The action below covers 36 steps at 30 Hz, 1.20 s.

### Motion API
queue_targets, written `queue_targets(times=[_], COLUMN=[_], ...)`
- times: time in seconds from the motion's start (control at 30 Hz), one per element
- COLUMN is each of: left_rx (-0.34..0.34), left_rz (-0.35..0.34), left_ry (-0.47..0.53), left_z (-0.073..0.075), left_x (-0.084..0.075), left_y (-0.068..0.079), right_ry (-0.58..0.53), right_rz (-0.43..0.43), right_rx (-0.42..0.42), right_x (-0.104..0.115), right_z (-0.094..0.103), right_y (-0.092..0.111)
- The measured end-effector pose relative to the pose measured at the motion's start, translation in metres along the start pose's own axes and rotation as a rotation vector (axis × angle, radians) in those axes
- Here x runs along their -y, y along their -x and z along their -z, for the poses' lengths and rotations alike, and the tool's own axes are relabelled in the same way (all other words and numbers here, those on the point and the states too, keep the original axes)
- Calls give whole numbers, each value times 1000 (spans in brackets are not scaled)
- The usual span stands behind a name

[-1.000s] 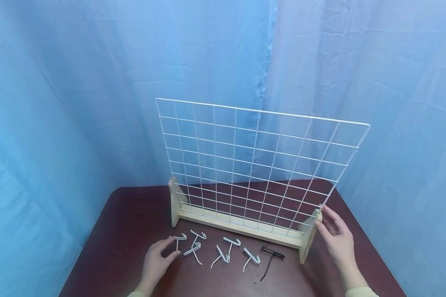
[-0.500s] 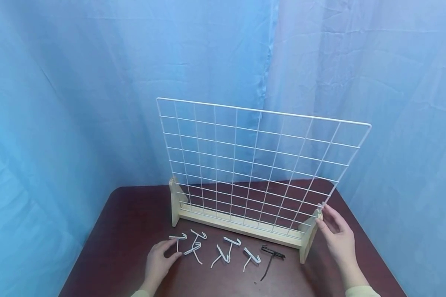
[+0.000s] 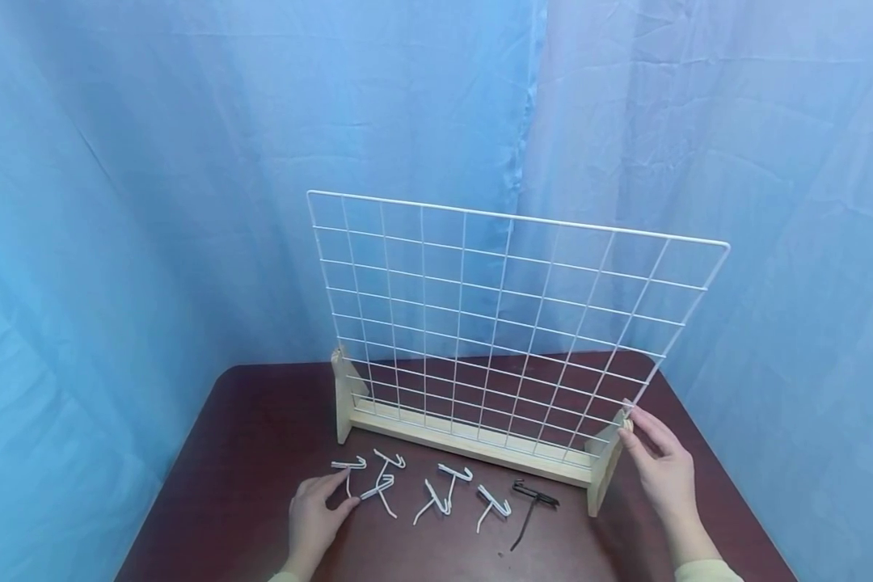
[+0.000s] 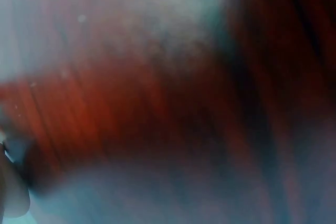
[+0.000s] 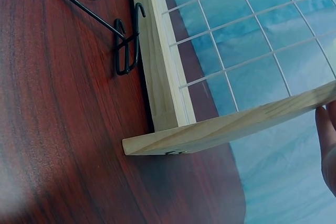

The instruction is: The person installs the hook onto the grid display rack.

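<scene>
Blue curtains behind dark red-brown table. Left hand with thumb and index apart at leftmost white hook; contact uncertain. Hook lies before stand's left end, bar running left-right, prong toward person; could snag neighbouring white hook, lying so close. White wire grid upright in wooden stand, long axis left-right, right end nearer person. Right hand pinches right upright; uneven push could skew it.
</scene>
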<state>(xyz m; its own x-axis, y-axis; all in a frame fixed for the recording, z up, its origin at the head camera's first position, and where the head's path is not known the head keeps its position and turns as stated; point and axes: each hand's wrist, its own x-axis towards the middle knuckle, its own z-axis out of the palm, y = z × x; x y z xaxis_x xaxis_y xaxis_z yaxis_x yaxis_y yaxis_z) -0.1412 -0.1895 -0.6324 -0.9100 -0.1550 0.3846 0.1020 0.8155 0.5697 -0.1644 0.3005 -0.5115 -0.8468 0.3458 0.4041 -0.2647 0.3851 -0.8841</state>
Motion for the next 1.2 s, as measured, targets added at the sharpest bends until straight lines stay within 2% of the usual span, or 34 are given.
queue_targets(times=[0.23,0.47,0.67,0.73,0.87,0.93,1.13,1.2], left_rx=[-57,-33,-57,-53,-19,-12,-28,-39], left_rz=[-19,36,35,40,69,82,98,113], left_ry=[1,-11,17,23,17,23,24,26], left_z=[-3,-4,-5,-4,-2,-2,-5,-6], left_x=[1,2,4,4,3,3,3,2], left_y=[0,0,-2,-3,-4,-5,-6,-7], right_ry=[-27,-81,-99,-103,-89,-84,-74,-78], right_rz=[2,-18,28,52,48,42,4,5], right_rx=[3,-27,-53,-51,-48,-47,-64,-68], right_x=[-3,-7,14,21,24,22,-4,-5], right_z=[1,-2,-4,-4,-4,-4,-4,-4], right_y=[-1,-1,4,6,7,7,2,2])
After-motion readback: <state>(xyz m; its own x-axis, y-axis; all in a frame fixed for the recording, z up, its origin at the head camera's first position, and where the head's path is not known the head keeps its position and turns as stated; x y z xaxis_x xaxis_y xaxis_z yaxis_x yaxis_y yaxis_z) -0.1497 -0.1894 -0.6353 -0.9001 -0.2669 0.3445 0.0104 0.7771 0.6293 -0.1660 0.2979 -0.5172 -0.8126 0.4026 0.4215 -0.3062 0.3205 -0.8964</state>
